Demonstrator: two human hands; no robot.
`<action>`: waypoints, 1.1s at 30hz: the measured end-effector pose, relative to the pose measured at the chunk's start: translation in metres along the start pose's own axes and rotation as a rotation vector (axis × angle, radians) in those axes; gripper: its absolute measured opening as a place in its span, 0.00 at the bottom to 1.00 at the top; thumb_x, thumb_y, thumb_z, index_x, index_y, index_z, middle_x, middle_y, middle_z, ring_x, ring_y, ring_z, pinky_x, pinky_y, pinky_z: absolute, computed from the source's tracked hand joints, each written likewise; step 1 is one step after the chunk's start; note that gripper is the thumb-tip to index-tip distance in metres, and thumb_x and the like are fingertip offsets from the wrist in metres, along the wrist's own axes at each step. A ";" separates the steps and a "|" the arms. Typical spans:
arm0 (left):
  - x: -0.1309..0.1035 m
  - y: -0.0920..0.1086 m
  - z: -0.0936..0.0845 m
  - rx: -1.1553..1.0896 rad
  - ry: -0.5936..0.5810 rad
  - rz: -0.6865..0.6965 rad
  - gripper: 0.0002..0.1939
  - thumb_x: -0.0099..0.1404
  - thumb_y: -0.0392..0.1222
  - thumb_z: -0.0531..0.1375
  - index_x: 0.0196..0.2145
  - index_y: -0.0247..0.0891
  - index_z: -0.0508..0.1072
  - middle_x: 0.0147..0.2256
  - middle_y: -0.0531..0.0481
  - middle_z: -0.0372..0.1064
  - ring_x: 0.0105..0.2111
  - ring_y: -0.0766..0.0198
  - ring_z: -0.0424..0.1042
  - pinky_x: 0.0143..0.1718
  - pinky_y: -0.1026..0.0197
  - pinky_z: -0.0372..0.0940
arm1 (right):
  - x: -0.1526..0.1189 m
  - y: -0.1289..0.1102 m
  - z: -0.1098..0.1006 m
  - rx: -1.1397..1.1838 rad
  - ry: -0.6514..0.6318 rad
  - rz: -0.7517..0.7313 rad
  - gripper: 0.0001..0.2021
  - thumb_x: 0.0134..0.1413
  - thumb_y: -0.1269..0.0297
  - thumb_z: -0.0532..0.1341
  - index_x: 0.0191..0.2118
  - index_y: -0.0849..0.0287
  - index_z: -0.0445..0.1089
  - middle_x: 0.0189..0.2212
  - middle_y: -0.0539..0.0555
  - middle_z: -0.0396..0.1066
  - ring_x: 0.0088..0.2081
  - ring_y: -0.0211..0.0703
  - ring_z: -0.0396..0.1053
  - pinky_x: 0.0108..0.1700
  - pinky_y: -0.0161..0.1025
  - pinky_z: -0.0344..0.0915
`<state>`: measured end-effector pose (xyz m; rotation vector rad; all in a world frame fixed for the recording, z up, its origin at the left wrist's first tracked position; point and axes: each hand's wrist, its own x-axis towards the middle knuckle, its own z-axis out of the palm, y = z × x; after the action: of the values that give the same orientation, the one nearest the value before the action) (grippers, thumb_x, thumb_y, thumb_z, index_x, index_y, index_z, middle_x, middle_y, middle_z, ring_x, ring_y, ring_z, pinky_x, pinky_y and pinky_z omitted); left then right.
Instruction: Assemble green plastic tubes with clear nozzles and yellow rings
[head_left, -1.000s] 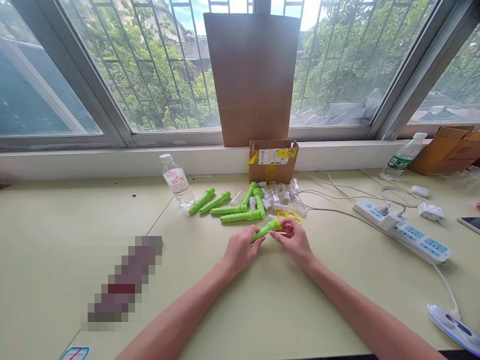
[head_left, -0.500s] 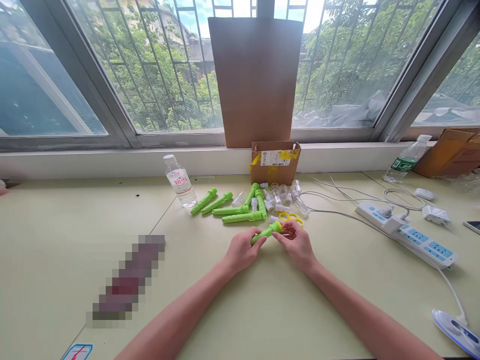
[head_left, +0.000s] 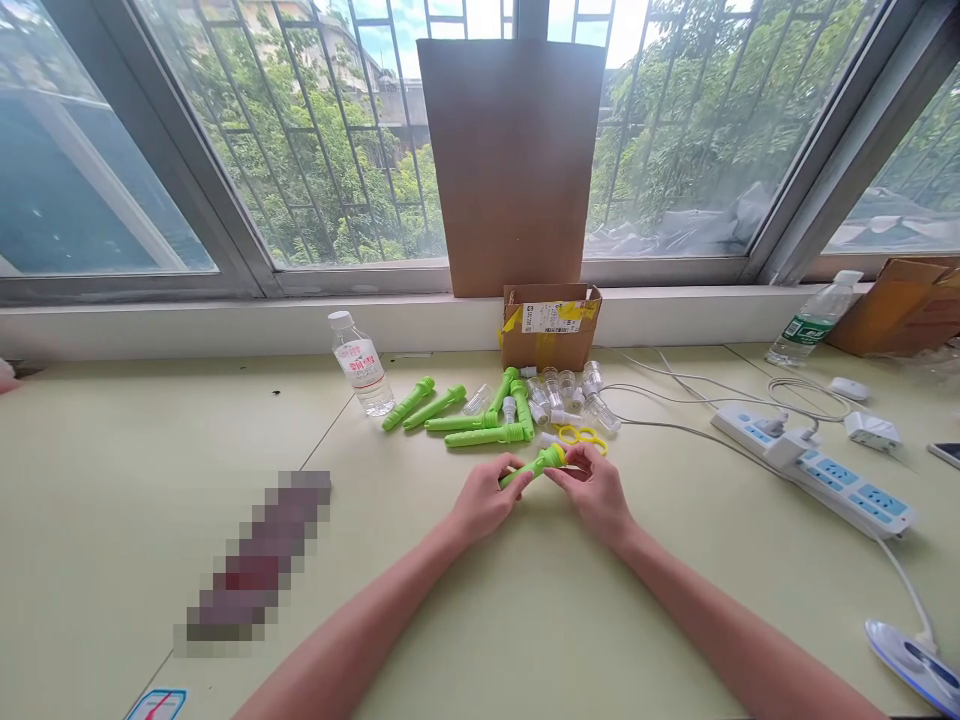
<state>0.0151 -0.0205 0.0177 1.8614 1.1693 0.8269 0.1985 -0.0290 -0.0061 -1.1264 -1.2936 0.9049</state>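
Observation:
My left hand [head_left: 486, 497] is wrapped round a green plastic tube [head_left: 537, 467] with a ribbed, wider end. The tube tilts up to the right, low over the table. At that wider end sits a yellow ring [head_left: 559, 455], pinched by the fingertips of my right hand [head_left: 598, 487]. Just beyond my hands lie more yellow rings [head_left: 592, 439], several green tubes [head_left: 484, 436], clear plastic caps [head_left: 553, 391] and small white pieces [head_left: 509, 409]. My fingers hide part of the held tube and ring.
A small cardboard box [head_left: 551, 350] stands behind the parts. Water bottles stand at left [head_left: 362, 364] and right [head_left: 814, 318]. A power strip [head_left: 855, 480] with cables [head_left: 675, 425] lies at right. A blurred dark object [head_left: 259, 560] is at left on the table [head_left: 405, 590].
Almost nothing differs. Both hands stay at the tube's ribbed end, with only a slight shift of the fingers and the view.

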 end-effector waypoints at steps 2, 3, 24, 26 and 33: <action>0.000 0.001 -0.001 -0.051 -0.022 -0.026 0.17 0.62 0.55 0.53 0.34 0.37 0.69 0.22 0.54 0.67 0.17 0.71 0.60 0.20 0.68 0.54 | -0.001 -0.001 0.001 -0.013 0.002 -0.014 0.15 0.44 0.58 0.68 0.30 0.55 0.60 0.33 0.52 0.71 0.50 0.53 0.68 0.48 0.50 0.71; 0.001 0.001 -0.001 -0.087 -0.029 -0.046 0.17 0.62 0.56 0.54 0.35 0.37 0.68 0.22 0.54 0.67 0.16 0.72 0.59 0.19 0.68 0.53 | -0.001 -0.001 0.001 -0.011 0.000 -0.019 0.15 0.44 0.58 0.67 0.30 0.55 0.59 0.34 0.52 0.71 0.51 0.53 0.67 0.48 0.50 0.71; 0.005 0.003 -0.003 -0.406 0.059 -0.187 0.20 0.58 0.54 0.57 0.44 0.42 0.59 0.35 0.50 0.69 0.23 0.64 0.72 0.11 0.71 0.55 | -0.001 0.000 0.002 0.067 0.105 -0.077 0.14 0.45 0.59 0.67 0.32 0.56 0.61 0.40 0.54 0.70 0.52 0.52 0.66 0.46 0.48 0.72; 0.004 0.006 -0.002 -0.345 0.075 -0.142 0.22 0.55 0.52 0.62 0.43 0.42 0.61 0.38 0.49 0.67 0.24 0.65 0.72 0.11 0.71 0.55 | 0.001 0.000 0.000 0.077 0.148 -0.068 0.14 0.44 0.59 0.67 0.32 0.56 0.62 0.41 0.55 0.70 0.52 0.52 0.66 0.44 0.47 0.73; 0.003 0.000 0.002 -0.249 0.121 -0.116 0.15 0.54 0.49 0.64 0.34 0.38 0.66 0.24 0.55 0.66 0.19 0.71 0.66 0.13 0.71 0.58 | 0.007 0.005 -0.006 0.049 0.171 -0.016 0.17 0.42 0.55 0.68 0.31 0.56 0.61 0.34 0.52 0.70 0.42 0.49 0.71 0.39 0.46 0.73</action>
<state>0.0181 -0.0187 0.0171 1.5449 1.1779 0.9824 0.2055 -0.0218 -0.0090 -1.1281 -1.1342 0.8059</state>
